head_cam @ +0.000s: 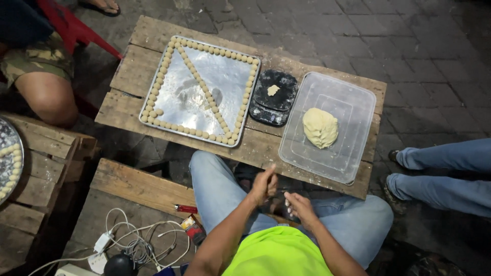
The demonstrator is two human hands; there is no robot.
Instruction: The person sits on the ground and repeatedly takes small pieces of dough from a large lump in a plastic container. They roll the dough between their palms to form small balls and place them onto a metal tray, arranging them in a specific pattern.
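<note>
Hands are hovering low over our lap, near the front edge of the wooden table (134, 56). Our left hand (264, 185) is curling into a loose fist with one finger poking up. We cannot tell if a bit of dough is sitting inside it, because the fingers are hiding the palm. Our right hand (300, 207) is lying flatter, with its fingers close together. Something small and pale is showing at the fingertips (287, 200), but it is too tiny for us to name.

We are seeing the big dough lump (320, 128) sitting in the clear plastic tub (353, 153), well apart from both hands, up and to the right of them. A little dough piece (273, 90) is sitting on the black scale (274, 107), between the tub and the metal tray (204, 82). Small dough balls (198, 82) are lining the tray's edges and running across it in a slanted row.

Another tray (9, 158) is getting cut off at the left edge. Other people's legs are showing at the top left and the right side.
</note>
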